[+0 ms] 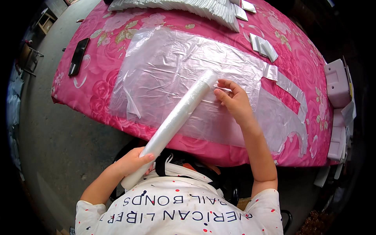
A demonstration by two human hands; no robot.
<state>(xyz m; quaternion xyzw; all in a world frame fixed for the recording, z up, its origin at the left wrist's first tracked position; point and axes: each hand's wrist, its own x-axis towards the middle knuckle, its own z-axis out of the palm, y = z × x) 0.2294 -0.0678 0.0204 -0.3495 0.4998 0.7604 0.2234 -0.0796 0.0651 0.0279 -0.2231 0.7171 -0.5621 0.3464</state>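
Note:
A long roll of translucent white plastic film (178,117) slants from my lap up over the table. My left hand (131,161) is wrapped round its lower end. Close beside the upper end is my right hand (235,101), its fingers bent and the thumb a little apart from them, with nothing plainly between them. Under the roll, a thin clear plastic sheet (156,58) lies flat and wrinkled on the table. Toward the right, a plastic bag (274,117) with long handle-like strips is spread out, partly covered by my right forearm.
A pink floral cloth (103,92) covers the table. At the far edge lies a fanned row of folded white packets (196,9), with a few loose folded pieces (264,47) nearer. A black phone (79,56) rests at the left. Pale pink plastic containers (337,84) stand beyond the right edge.

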